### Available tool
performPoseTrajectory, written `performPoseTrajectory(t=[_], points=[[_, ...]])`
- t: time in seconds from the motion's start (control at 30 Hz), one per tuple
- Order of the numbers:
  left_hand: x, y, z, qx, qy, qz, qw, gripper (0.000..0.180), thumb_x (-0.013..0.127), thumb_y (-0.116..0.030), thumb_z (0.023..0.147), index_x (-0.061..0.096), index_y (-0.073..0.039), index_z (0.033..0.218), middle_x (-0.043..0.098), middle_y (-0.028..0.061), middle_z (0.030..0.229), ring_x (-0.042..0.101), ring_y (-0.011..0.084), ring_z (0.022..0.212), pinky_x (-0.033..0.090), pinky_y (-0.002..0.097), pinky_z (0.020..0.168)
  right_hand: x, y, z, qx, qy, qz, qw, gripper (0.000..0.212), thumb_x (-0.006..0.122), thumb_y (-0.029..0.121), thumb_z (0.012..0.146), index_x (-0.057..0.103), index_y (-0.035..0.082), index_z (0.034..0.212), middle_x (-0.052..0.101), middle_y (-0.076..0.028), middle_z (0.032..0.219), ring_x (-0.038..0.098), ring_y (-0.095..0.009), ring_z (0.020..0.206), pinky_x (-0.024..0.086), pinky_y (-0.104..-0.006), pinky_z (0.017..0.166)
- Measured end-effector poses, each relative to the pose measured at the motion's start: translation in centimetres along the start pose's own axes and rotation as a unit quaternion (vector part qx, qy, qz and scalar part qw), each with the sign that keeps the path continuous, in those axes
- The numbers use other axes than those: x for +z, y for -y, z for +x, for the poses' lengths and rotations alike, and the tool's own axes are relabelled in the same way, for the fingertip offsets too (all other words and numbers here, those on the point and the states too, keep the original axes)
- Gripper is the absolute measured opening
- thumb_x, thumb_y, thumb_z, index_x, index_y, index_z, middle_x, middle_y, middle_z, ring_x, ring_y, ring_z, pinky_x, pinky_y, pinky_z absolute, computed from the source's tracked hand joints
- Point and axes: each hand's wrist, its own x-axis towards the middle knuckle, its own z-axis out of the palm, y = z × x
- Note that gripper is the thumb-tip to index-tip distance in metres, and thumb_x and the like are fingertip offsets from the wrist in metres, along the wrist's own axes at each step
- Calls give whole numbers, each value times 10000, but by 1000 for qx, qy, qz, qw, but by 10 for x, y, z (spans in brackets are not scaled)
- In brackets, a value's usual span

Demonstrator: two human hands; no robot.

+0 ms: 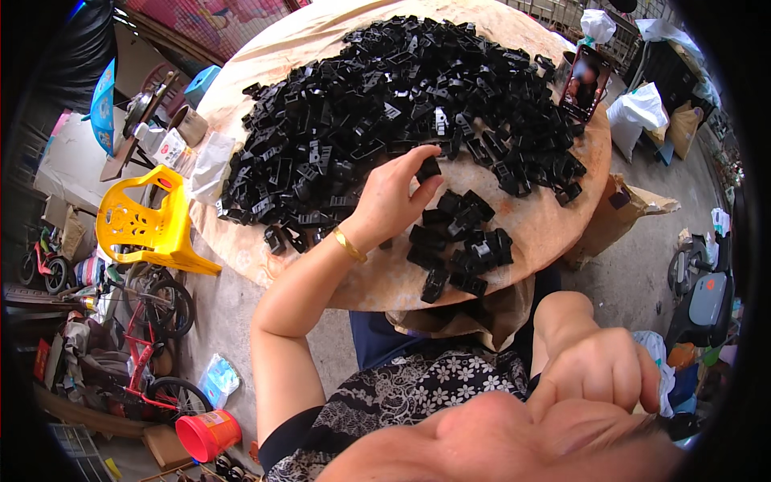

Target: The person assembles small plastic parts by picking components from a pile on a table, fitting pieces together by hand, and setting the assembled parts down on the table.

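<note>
Here, black piece (430, 169) in left hand (387, 195)

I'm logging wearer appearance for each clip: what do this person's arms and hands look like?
The left hand is ungloved, with a smooth gold-coloured bracelet at its wrist and a short dark sleeve above the elbow. The right hand is ungloved too.

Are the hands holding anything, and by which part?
The left hand pinches a small black plastic piece by its opposite sides. The right hand is curled near the face; whether it holds anything cannot be told.
</note>
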Motion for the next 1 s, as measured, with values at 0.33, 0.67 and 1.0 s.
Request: performPoseTrajectory(t=[0.33, 0.67, 1.0], points=[[-1, -3, 0, -8, 5, -1, 1000, 362, 657, -74, 797, 542, -50, 1140, 654, 84, 904, 637, 218, 767, 493, 278, 651, 3, 3, -8, -20, -14, -3, 1000, 369, 518, 289, 887, 503, 54, 603, 520, -115, 586, 526, -291, 508, 380, -669, 690], [0, -2, 0, -11, 13, -1, 1000, 363, 658, -67, 796, 540, -39, 1138, 649, 98, 897, 641, 229, 796, 499, 283, 692, 1, 1, -7, -17, -6, 45, 999, 421, 469, 303, 907, 472, 45, 574, 492, -130, 566, 497, -302, 467, 390, -672, 676], [-1, -4, 0, -9, 15, 0, 1000, 363, 658, -64, 794, 538, -32, 1135, 647, 111, 893, 642, 248, 807, 500, 298, 711, 2, -1, -6, -16, -18, 40, 999, 443, 463, 317, 912, 427, 81, 538, 455, -91, 541, 465, -279, 446, 388, -645, 713]])
